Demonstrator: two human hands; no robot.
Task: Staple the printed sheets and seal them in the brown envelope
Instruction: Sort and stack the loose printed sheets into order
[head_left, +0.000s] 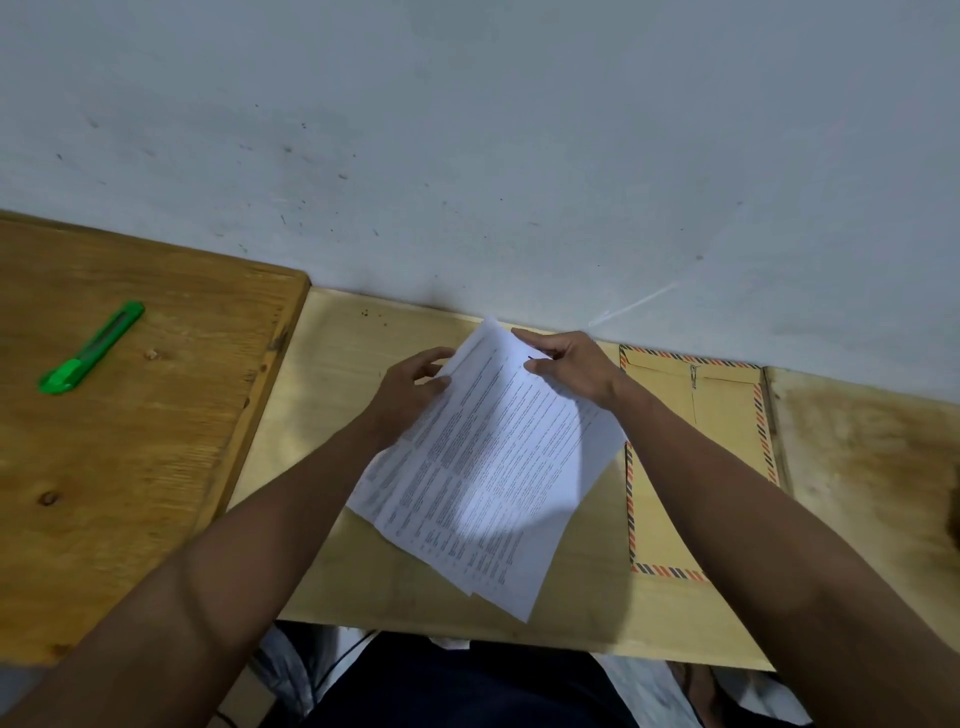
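A stack of printed white sheets (488, 467) is held tilted above the pale wooden table (332, 374), its corners fanned slightly apart at the lower end. My left hand (410, 387) grips the stack's upper left edge, fingers curled round it. My right hand (569, 366) pinches the top right corner, where a small dark mark shows on the paper. The brown envelope (722, 410), with a red and blue striped border, lies flat on the table to the right, partly under the sheets and my right forearm. No stapler is in view.
A green utility knife (91, 348) lies on the darker wooden board (156, 415) at the left. A grey wall (467, 156) runs along the table's far edge. A worn wooden surface (857, 457) continues to the right of the envelope.
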